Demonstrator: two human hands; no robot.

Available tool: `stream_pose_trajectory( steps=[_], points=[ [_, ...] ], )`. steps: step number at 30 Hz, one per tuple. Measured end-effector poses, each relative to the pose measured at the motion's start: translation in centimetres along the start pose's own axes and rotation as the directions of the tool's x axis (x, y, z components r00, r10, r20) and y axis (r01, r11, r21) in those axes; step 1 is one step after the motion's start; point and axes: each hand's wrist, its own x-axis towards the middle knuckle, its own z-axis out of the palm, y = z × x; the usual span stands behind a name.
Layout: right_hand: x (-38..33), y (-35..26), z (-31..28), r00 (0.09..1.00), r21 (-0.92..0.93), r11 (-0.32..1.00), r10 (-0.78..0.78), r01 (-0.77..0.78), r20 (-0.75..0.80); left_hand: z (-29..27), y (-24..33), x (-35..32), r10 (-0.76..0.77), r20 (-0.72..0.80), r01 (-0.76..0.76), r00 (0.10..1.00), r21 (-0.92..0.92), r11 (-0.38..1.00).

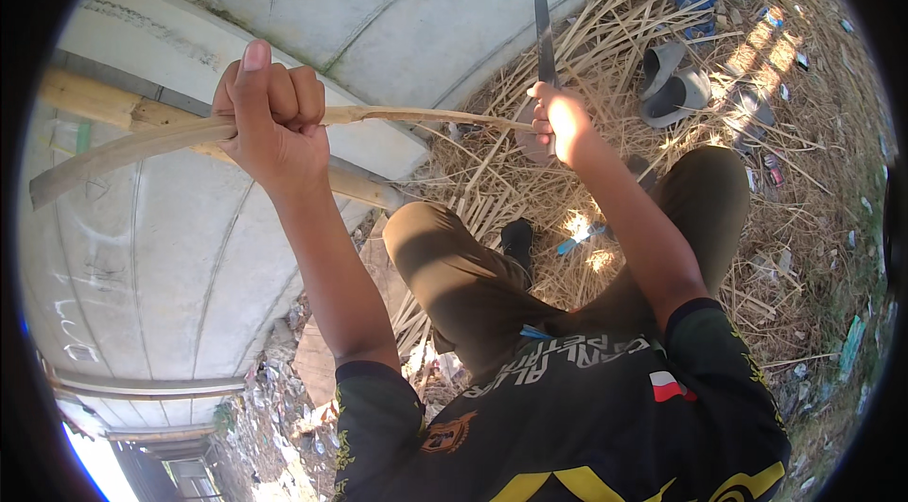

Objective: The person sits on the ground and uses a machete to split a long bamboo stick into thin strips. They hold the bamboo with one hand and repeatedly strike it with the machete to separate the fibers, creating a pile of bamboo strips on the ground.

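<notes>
My left hand [272,119] is closed in a fist around a long, split bamboo strip [128,152], its thumb raised at the top. The wide end of the strip sticks out past this hand to the left. Its thinner part stretches right, slightly bent, up to my right hand [565,122]. That hand is wrapped around the handle of a long knife [544,34], whose dark blade points up and away from me. The strip's right end meets the fingers and the knife; the exact contact there is hidden.
A thick bamboo pole [104,103] lies behind my left hand, beside a pale concrete wall [407,20]. Many thin bamboo strips and shavings [473,181] litter the ground between my knees. Grey curved objects like slippers [679,95] and a blue plastic piece [693,1] lie to the right.
</notes>
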Motion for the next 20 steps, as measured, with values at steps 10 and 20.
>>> stream_pose_trajectory(
  steps=[10,20],
  points=[
    [-0.8,-1.3,0.9,0.999,0.019,0.999,0.029,-0.030,0.032,-0.2,-1.5,1.6,-0.158,0.069,0.160,0.985,-0.031,0.987],
    [-2.9,-3.7,1.4,0.982,-0.144,0.975,-0.156,0.171,0.109,1.9,-4.9,2.2,-0.131,-0.058,0.126,0.990,-0.072,0.989]
  ],
)
